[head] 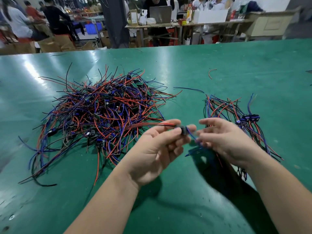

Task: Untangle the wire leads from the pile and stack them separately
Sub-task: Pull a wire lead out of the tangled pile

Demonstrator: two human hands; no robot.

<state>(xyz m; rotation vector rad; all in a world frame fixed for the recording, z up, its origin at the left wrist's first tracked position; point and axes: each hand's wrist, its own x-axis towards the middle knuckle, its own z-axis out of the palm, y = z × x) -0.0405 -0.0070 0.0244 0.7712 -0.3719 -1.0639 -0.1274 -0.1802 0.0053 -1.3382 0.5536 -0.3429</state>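
Note:
A big tangled pile of red, blue and black wire leads (103,114) with small circuit boards lies on the green table at centre left. A smaller sorted stack of leads (236,119) lies to the right. My left hand (157,147) pinches one wire lead (183,128) by its small dark board above the table, its red and black wires trailing left toward the pile. My right hand (224,139) pinches the blue wires on the other side of that same lead. Both hands are blurred.
The green table (168,208) stretches wide around both heaps. A loose red wire (211,72) and a loose blue wire (189,89) lie beyond the stack. Past the table's far edge are people, benches, boxes and a laptop.

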